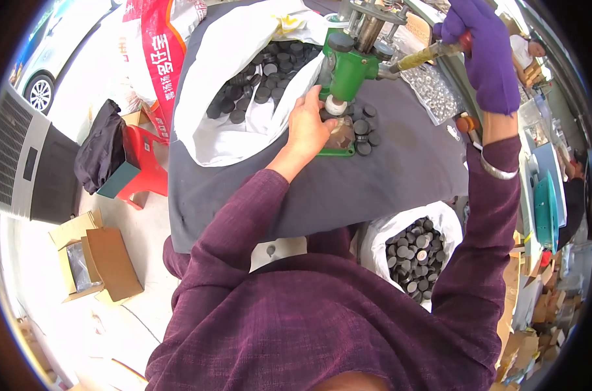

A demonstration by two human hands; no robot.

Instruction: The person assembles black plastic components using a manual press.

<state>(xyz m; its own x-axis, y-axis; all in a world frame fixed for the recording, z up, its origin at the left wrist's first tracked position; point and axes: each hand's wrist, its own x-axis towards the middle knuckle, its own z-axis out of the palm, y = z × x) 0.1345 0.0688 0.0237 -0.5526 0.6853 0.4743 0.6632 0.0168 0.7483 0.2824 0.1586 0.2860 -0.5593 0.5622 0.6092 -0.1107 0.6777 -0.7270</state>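
A green hand press (pixel 353 75) stands on the cloth-covered table in front of me. My right hand (pixel 482 55), in a purple glove, is closed round the yellowish lever handle (pixel 429 56) of the press, up at the right. My left hand (pixel 307 127) is bare and at the press's base, just left of its white ram tip (pixel 336 105). Its thumb and fingers close on a dark round cap (pixel 325 115), mostly hidden by the fingers. Several loose black caps (pixel 364 130) lie right of the base.
A white sack (pixel 205 140) of black caps lies open on the table, left of the press. Another white sack (pixel 381 228) of caps stands below the table edge. Small metallic parts (pixel 433 94) fill a clear bag at the right. A red stool (pixel 143 163) stands left.
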